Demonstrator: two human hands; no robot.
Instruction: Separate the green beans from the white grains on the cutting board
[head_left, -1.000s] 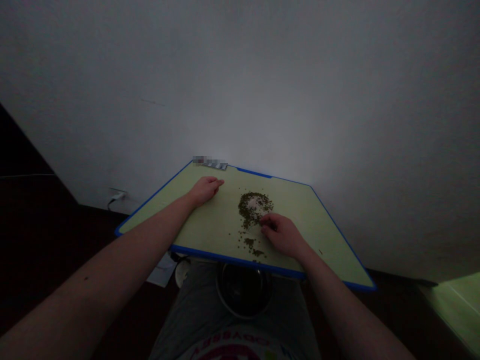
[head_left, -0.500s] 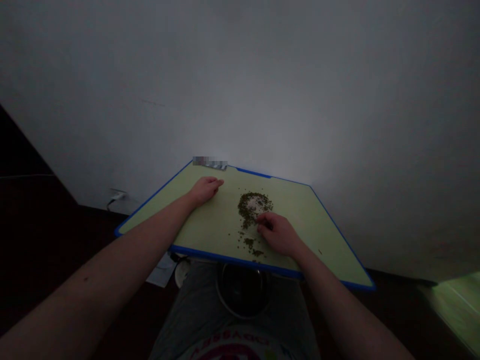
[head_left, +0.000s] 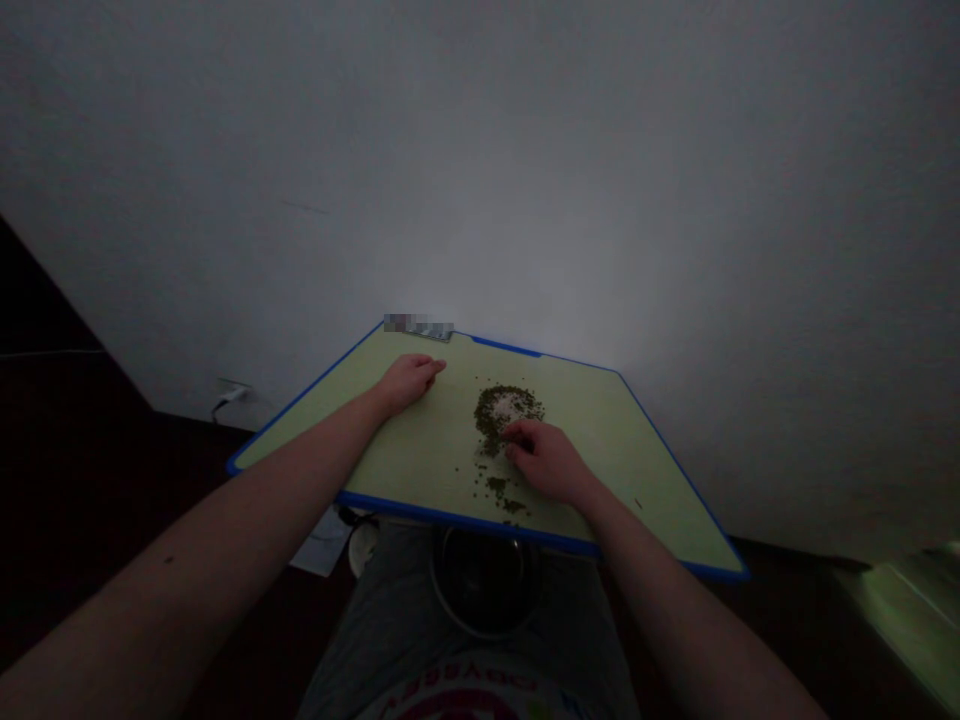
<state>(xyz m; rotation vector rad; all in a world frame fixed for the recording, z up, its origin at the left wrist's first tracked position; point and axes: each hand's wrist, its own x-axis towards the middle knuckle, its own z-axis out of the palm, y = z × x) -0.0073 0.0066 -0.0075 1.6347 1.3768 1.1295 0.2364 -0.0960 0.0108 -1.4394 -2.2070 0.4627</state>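
Observation:
On the pale yellow-green table a pile of small green beans (head_left: 486, 420) lies mixed with whitish grains (head_left: 508, 406). A smaller group of the beans (head_left: 496, 486) is scattered nearer the front edge. My right hand (head_left: 547, 462) is at the pile's near right side, fingers bent and thumb apart from the forefinger, with nothing visible between them. Left of the pile, my left hand (head_left: 409, 382) rests on the tabletop, its fingers curled in and nothing visible in them. Below the front edge, a dark round pot (head_left: 486, 580) sits between my legs.
Blue trim edges the table (head_left: 585, 400), which stands against a grey wall (head_left: 525, 200). At the back left corner lies a flat blurred-out item (head_left: 427, 328). A plug with a cord (head_left: 229, 397) is in the wall at left. One thin dark bit (head_left: 638, 503) lies at right.
My right hand has shifted slightly left and up, closer over the pile. My left hand has stayed in place.

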